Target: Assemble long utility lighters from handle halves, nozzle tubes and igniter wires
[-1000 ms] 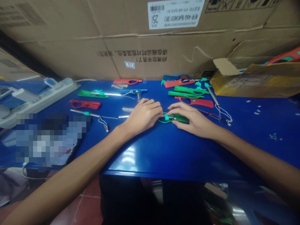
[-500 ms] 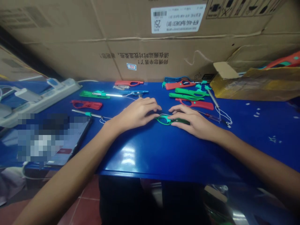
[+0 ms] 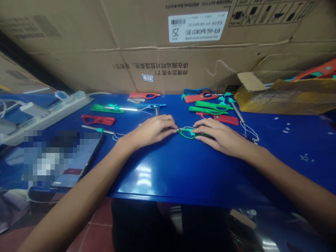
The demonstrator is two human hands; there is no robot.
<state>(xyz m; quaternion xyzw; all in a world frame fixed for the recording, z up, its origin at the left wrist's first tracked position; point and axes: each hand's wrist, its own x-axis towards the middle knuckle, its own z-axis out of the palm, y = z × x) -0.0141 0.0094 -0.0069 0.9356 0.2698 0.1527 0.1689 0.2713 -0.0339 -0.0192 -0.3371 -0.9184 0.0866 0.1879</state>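
Note:
Both my hands rest on the blue table [image 3: 183,171] around one green plastic handle piece [image 3: 187,133] with a loop end. My right hand [image 3: 217,134] lies over its right part, fingers curled down and pressing it. My left hand [image 3: 152,129] is closed at its left end, fingertips pinched on a thin metal rod that meets the loop; the rod is mostly hidden under the fingers. A white string runs by the loop.
Green and red handle pieces [image 3: 214,106] lie behind my right hand, others [image 3: 98,119] and metal rods with strings [image 3: 101,130] to the left. A tablet [image 3: 63,157] and power strip [image 3: 52,108] sit far left. Cardboard boxes [image 3: 157,42] wall the back; a yellow bag [image 3: 283,96] is right.
The hands and the green piece stayed together; the loop end now shows more clearly between them. The view shifted slightly, and my left fingers closed tighter at the loop.

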